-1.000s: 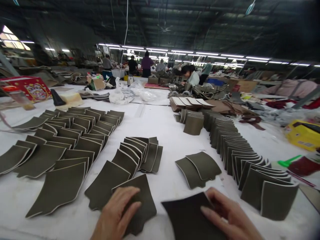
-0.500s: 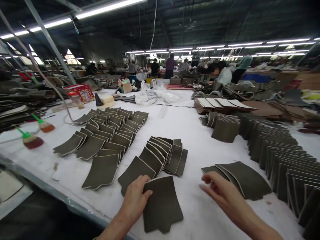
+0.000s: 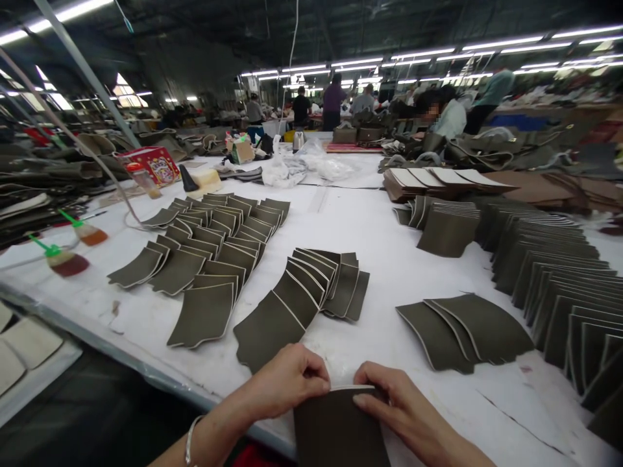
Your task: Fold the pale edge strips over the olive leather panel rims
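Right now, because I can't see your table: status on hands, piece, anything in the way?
Left hand and right hand gripping dark panel by far edge. Fanned stack beyond left hand, overlapping pieces beyond right. Nothing seen blocking panel.

Held dark panel (image 3: 335, 431): lower end cut off by bottom edge. Right hand (image 3: 389, 395): some fingers hidden behind the panel; forearm cropped below. Long row of panels (image 3: 559, 327): near end cropped at right edge. Pale pieces (image 3: 32, 347), lower left: cropped by left edge. Red box (image 3: 154, 165): print illegible. Distant people (image 3: 335, 104): too small for detail.
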### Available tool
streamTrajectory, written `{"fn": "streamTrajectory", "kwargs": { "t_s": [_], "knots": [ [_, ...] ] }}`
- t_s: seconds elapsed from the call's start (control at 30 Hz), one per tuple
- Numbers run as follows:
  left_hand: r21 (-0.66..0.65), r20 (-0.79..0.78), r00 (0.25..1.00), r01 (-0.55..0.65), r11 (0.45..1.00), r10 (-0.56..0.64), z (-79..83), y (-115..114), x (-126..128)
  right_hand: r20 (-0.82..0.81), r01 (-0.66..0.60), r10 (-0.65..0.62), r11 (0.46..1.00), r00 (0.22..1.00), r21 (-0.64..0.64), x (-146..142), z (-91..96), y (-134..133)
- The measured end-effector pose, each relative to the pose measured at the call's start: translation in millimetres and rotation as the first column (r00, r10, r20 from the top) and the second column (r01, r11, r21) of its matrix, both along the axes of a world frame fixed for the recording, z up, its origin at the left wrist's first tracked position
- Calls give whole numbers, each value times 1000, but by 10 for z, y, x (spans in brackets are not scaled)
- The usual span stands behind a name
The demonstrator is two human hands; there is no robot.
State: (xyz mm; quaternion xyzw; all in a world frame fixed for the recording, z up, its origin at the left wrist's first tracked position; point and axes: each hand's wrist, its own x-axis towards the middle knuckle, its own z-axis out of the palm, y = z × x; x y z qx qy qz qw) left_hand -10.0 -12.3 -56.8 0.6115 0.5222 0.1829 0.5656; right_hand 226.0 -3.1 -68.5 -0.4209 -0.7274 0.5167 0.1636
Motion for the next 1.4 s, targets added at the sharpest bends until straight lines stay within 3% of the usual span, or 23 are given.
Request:
{"fn": "streamTrajectory", "kwargs": {
  "t_s": [0.13, 0.23, 0.4, 0.73, 0.97, 1.13, 1.33, 1.4],
  "knots": [
    [-99, 29, 996, 83, 992, -81, 3, 42, 12, 56, -55, 52, 997, 997, 50, -1, 4, -53],
    [-193, 74, 993, 108, 975, -95, -24, 42, 16, 120, -99, 76, 975, 990, 197, -32, 56, -94],
    [-277, 170, 984, 106, 955, -60, -88, 16, 36, 202, -173, 73, 827, 977, 535, -154, 68, -205],
    [-263, 195, 979, 2, 965, 52, -220, -98, 127, 84, -74, 15, 649, 996, 757, -291, -168, -295],
    [-169, 107, 994, 43, 985, -25, -199, -125, 159, 237, -231, 80, 652, 968, 722, -274, -176, -322],
    [-101, 81, 993, 89, 991, -81, -139, -103, 115, 228, -195, 52, 715, 972, 671, -245, -102, -292],
    [-67, 23, 991, 133, 989, -132, -148, -84, 117, 188, -199, 87, 656, 978, 728, -216, -68, -274],
    [-38, -13, 989, 146, 989, -147, -148, -78, 139, 191, -205, 97, 679, 977, 705, -213, -62, -244]
  ]
}}
